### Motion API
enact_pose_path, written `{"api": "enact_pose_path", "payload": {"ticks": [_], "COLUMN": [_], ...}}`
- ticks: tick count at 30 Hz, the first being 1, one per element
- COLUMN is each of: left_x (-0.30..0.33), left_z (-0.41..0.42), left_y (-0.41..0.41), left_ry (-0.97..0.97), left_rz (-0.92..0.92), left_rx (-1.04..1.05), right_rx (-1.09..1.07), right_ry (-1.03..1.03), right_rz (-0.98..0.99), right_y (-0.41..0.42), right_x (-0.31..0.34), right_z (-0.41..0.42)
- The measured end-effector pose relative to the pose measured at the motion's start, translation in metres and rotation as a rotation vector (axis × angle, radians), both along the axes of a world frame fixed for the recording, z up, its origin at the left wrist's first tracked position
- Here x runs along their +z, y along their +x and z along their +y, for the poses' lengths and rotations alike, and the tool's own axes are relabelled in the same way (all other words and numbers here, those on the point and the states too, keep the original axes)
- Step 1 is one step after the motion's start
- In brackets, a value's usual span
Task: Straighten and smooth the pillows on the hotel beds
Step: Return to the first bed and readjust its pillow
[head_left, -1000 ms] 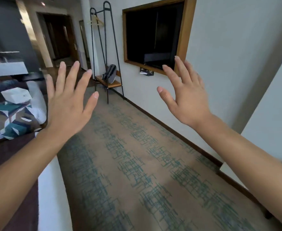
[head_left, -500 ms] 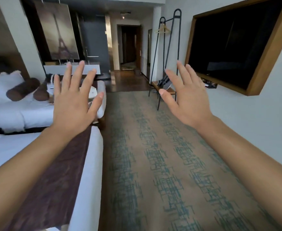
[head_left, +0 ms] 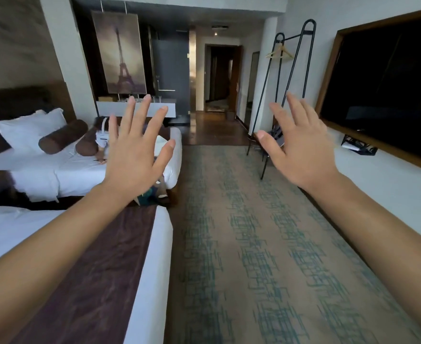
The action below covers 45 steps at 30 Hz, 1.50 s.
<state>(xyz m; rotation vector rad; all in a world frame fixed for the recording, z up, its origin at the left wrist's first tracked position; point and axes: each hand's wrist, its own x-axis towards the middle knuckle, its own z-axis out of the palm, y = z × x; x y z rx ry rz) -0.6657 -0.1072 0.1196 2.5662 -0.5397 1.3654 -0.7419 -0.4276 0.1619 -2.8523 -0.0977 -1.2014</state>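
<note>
The person is holding both arms out in front, and the two hands are touching nothing. The left hand is showing its back to the camera, with the fingers spread wide apart and pointing up. The right hand is raised in the same way, a little tilted, with its fingers also apart and empty.

The left forearm is passing above the near bed, which is lying at the lower left with a white sheet and a dark brown runner across its foot end. The far bed is standing behind it, well apart from both hands. On this far bed a white pillow is leaning against the dark headboard, and two brown bolster cushions are lying just beside it on the sheet. Something white is sitting near the bolsters, partly hidden by the left hand, and I cannot tell what it is.

The patterned carpet is running between the beds and the right wall, where a black coat rack and a framed dark screen are standing
</note>
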Motion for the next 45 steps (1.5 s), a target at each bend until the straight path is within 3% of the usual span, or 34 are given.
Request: {"api": "enact_pose_path", "payload": {"ticks": [15,25,32,45], "left_x": [0.01,-0.011,-0.036,-0.015], "left_z": [-0.093,-0.099,-0.068,-0.048], "left_y": [0.151,0.251,0.381,0.608], "left_ry": [-0.043,-0.106,-0.137,-0.153], "left_rz": [-0.026,0.052,0.09,0.097], "left_rx": [0.113,0.231,0.305,0.277], "right_rx": [0.141,0.287,0.286,0.308], "right_ry": [-0.066,-0.055,-0.058,-0.076], "right_rz": [0.026,0.075,0.09,0.1], "right_y": [0.199,0.35,0.493,0.716], "right_x": [0.005,-0.012,-0.028,-0.015], "right_z": [-0.102,-0.104,-0.096,-0.058]}}
